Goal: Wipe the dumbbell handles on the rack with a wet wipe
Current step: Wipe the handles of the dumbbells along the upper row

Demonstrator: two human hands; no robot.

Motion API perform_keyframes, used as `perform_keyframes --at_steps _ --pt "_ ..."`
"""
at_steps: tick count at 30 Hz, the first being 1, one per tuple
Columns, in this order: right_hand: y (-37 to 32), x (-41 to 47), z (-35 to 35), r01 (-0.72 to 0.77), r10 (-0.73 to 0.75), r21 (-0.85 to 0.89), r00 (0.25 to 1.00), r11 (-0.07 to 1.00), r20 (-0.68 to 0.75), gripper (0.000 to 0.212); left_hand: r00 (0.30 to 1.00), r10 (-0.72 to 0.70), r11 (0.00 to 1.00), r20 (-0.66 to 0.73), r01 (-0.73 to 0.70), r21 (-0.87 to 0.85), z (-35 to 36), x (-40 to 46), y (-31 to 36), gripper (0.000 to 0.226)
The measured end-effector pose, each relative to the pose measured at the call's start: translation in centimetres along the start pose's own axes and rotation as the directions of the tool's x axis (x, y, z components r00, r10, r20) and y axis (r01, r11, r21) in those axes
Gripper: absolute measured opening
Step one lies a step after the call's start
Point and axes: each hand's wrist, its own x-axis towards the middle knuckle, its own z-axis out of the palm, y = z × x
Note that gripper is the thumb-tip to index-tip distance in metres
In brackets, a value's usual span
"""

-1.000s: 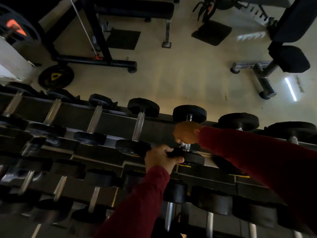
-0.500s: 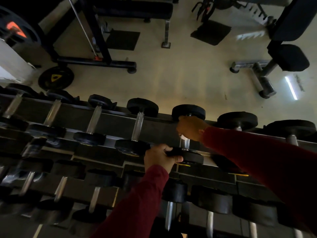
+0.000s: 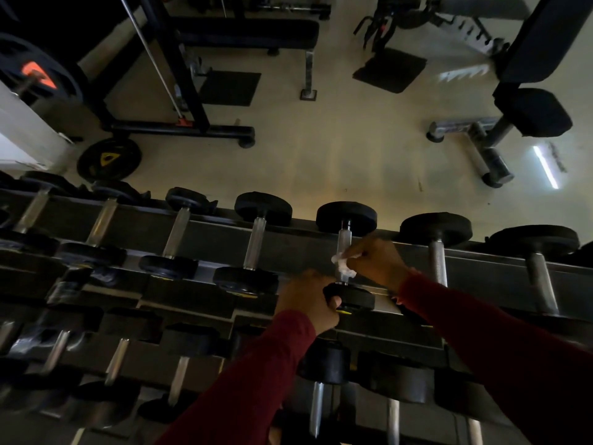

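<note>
A black dumbbell with a chrome handle (image 3: 345, 239) lies on the top tier of the rack (image 3: 288, 242). My right hand (image 3: 377, 261) pinches a crumpled white wet wipe (image 3: 342, 266) against the lower part of that handle. My left hand (image 3: 309, 300) grips the dumbbell's near black head (image 3: 353, 298). Both arms wear dark red sleeves. The far head (image 3: 346, 216) sticks out past the rack's back edge.
Several more dumbbells fill the top tier on both sides, the nearest at the left (image 3: 255, 242) and right (image 3: 438, 252). Lower tiers hold several others. Beyond the rack are a weight bench (image 3: 253, 33), a plate (image 3: 109, 159) on the floor and another bench (image 3: 532, 114).
My right hand slid from the far end of the handle toward me, down to its lower part, and the white wipe now shows. My left hand stayed on the near head.
</note>
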Motion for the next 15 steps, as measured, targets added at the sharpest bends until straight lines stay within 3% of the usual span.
perform_keyframes --at_steps 4,8,11,15 --pt "0.7 -1.6 2.7 -0.246 0.263 0.258 0.964 0.934 -0.035 0.018 0.998 -0.030 0.998 0.052 0.033 -0.057 -0.8 0.5 -0.2 0.024" --pt "1.0 -1.3 3.5 -0.471 0.540 0.576 0.840 0.668 0.061 0.011 0.994 -0.112 0.981 0.004 0.111 -0.162 -0.6 0.7 -0.2 0.035" --pt "1.7 -0.2 3.6 -0.538 0.612 0.624 0.782 0.567 0.117 0.022 0.990 -0.140 0.975 -0.020 0.134 -0.177 -0.1 0.8 0.0 0.035" --pt "1.9 0.0 3.6 -0.533 0.613 0.668 0.777 0.520 0.144 0.022 0.995 -0.093 0.993 -0.027 0.091 -0.079 -0.4 0.7 0.5 0.031"
